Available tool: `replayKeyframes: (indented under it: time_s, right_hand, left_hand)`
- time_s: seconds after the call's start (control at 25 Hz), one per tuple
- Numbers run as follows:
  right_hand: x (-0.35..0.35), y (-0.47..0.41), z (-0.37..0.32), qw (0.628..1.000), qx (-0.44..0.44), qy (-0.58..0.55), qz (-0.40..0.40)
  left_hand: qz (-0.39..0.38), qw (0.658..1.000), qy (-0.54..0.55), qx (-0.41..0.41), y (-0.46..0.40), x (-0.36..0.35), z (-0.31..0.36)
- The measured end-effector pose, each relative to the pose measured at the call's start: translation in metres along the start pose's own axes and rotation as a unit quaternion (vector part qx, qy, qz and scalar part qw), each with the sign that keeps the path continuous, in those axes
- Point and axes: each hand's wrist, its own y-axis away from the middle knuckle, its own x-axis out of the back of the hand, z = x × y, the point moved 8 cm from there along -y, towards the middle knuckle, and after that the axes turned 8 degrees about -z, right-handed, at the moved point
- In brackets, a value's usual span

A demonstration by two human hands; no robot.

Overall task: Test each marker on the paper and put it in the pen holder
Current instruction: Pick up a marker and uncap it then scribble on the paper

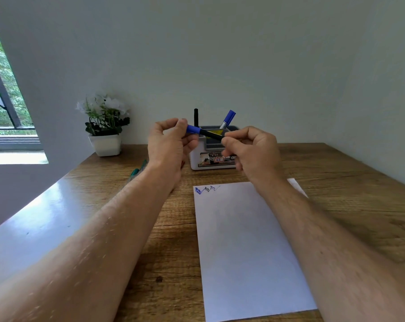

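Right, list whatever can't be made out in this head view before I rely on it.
- Blue-capped black marker: its ends are covered by the left hand and right hand, so whether the cap is seated is unclear.
- Green pens on the wooden desk: mostly behind the left forearm.
- White and grey pen holder: label print too small to read, front partly behind both hands.
- White paper sheet: right edge under the right forearm.

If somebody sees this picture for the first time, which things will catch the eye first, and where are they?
First, the two hands raised in the middle: the left hand grips the blue cap end and the right hand pinches the black barrel of one marker. Behind them stands the pen holder with two markers already in it. On the wooden table lies the white paper, with scribbles at its top left corner.
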Motion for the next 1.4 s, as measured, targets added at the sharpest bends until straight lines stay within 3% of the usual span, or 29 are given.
replayKeyframes:
  time_s: [0.24,0.76,1.16,1.28,1.4]
  right_hand:
    - [-0.010,0.001,-0.002,0.990,0.054,0.134,-0.010]
    - [-0.011,-0.001,0.012,0.994,-0.005,0.108,-0.030]
    - [-0.020,0.006,0.005,0.975,0.005,0.217,-0.054]
    - [-0.016,0.004,0.007,0.977,-0.004,0.211,-0.016]
    - [-0.003,0.000,0.012,0.972,-0.023,0.230,0.043]
  left_hand:
    - [0.013,1.000,-0.025,-0.001,-0.001,0.005,-0.004]
    - [-0.005,0.999,-0.042,0.006,-0.001,0.000,-0.008]
    - [-0.022,0.992,-0.119,-0.035,0.012,-0.013,-0.004]
    - [-0.024,0.987,-0.148,-0.055,0.013,-0.015,0.001]
    - [-0.026,0.960,-0.255,-0.110,0.015,-0.025,0.013]
